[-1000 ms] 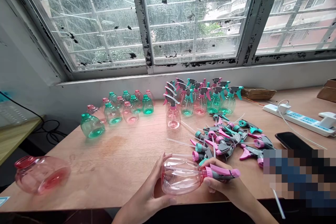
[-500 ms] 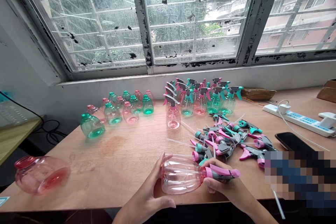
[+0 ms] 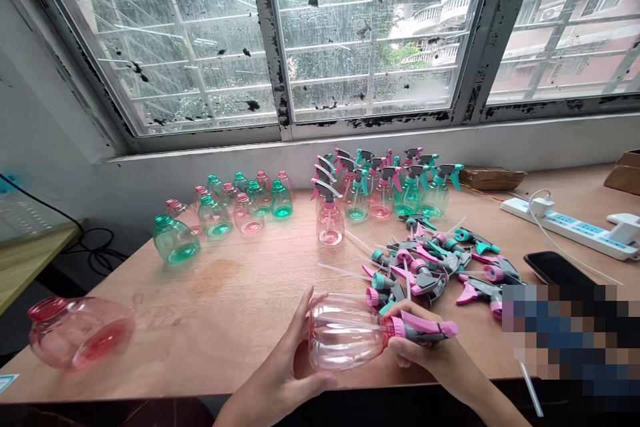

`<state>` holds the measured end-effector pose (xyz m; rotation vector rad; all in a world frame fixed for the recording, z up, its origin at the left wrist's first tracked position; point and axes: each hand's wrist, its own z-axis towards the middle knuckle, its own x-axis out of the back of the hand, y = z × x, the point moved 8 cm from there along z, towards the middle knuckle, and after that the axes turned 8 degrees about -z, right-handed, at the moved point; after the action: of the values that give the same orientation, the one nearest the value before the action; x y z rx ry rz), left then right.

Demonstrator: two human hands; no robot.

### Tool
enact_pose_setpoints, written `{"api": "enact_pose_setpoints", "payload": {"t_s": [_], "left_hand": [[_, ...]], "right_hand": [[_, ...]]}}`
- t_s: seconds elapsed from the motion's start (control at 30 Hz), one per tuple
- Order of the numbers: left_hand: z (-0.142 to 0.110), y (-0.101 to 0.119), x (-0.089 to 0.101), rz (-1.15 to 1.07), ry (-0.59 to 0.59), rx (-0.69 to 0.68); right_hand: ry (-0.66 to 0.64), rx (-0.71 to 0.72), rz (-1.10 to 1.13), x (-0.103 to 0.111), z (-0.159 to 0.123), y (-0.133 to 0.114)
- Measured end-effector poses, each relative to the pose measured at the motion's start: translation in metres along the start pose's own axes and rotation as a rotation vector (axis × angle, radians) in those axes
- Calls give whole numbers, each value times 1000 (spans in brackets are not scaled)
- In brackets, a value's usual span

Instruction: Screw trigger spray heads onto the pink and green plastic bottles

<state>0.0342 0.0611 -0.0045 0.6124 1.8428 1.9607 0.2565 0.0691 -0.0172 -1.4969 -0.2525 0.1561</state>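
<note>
A clear pink spray bottle lies on its side just above the near edge of the wooden table. My left hand wraps round its base, fingers curled. My right hand grips the pink and grey trigger head set in the bottle's neck. The dip tube shows inside the bottle.
A heap of loose trigger heads lies right of centre. Finished sprayers stand by the window, capped bottles to their left. A pink bottle lies at the left edge. A phone and power strip sit right.
The bottle has turned slightly between my hands; both hands stay in the same place.
</note>
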Motion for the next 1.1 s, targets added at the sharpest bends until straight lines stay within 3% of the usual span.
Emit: {"api": "enact_pose_setpoints", "payload": {"t_s": [0.77, 0.93, 1.1], "left_hand": [[2, 0, 2, -19, -6, -3], [3, 3, -2, -19, -56, 4], [2, -1, 1, 49, -18, -10]], "right_hand": [[10, -28, -20, -1, 1, 2], [8, 0, 5, 0, 1, 1], [-1, 9, 15, 0, 0, -1]]}}
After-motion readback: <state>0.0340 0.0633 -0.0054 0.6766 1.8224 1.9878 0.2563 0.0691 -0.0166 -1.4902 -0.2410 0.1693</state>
